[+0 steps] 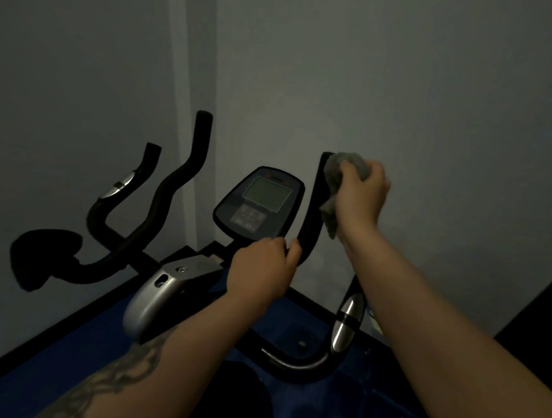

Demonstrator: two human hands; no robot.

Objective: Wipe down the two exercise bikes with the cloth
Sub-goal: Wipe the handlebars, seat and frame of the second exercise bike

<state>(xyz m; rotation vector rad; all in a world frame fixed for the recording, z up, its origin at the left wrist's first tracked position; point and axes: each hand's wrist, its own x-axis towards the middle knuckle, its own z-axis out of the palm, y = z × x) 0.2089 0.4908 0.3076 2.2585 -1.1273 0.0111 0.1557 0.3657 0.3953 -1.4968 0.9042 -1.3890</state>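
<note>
Right hand [361, 192]: clamped on a grey cloth [334, 186], pressed to the upper end of the near bike's right handlebar [313, 206].
Left hand [262, 271]: curled round the handlebar's lower part.
Console [259, 203]: between the grips; writing unreadable.
Second bike [114, 225]: left, near the wall.

No text, brand or number can be read; the console [258, 202] screen and its buttons are shown too dim and blurred.

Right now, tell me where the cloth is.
Head view, right of centre: the cloth is gripped in the right hand against the handlebar, beside the console.
</note>
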